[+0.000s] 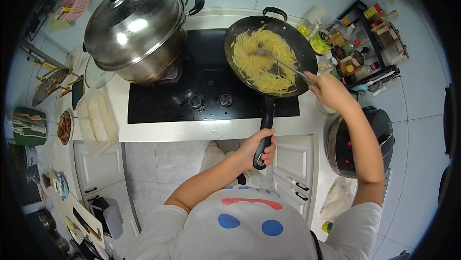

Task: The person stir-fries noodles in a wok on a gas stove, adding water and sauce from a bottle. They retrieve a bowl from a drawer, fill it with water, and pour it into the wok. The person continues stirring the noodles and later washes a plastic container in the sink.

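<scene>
My left hand grips the black handle of a dark wok on the right side of the cooktop. Yellow shredded food, which looks like potato strips, is spread over the wok's bottom. In my right hand is a metal spatula, held by its shaft from the wok's right rim. Its head rests among the shreds near the wok's middle and is partly covered by them.
A large lidded steel steamer pot occupies the left of the black cooktop. Bottles and jars crowd the right wall beside a rack. An electric cooker stands at my right. Leftward are a translucent plastic bin and a plate of brown food.
</scene>
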Demonstrator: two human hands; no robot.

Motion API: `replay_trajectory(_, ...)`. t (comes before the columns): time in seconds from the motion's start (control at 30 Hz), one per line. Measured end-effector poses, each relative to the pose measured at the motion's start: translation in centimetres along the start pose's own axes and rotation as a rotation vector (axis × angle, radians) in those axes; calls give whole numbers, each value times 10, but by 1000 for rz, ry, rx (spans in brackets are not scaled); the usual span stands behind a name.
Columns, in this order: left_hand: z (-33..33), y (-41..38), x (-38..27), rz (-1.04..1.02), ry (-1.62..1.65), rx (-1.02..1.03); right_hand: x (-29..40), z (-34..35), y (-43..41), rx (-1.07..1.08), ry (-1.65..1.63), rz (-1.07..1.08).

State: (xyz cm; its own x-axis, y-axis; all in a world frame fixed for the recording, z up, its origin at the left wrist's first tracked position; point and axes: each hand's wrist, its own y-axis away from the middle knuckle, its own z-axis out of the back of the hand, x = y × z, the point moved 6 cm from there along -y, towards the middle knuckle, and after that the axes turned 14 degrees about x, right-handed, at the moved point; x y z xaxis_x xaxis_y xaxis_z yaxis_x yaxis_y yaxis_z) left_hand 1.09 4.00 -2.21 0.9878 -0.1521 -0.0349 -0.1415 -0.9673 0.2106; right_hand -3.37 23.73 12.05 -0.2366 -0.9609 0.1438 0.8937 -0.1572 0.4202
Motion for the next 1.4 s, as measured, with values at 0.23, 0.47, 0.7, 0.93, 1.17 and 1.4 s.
replay_trajectory(0.23,4,-2,-1,17,-8,40,-19,-43,52,-49,-259,-17)
replay_trajectory(0.47,15,-5,-6,-30,-76,92,-141,-165,68,-11,-1509,-383)
replay_trajectory(0.7,9,9,-6,-189,-124,88,-247,-314,-22,-419,-2426,-377)
replay_trajectory(0.93,9,44,20,-361,-264,96,-274,-312,-45,-742,-2076,-526)
replay_trajectory(1.17,68,90,75,-387,-151,-46,-157,-329,48,-521,-2024,-343)
replay_trajectory(1.4,167,217,172,-474,-45,-395,66,-349,132,97,-1609,-228)
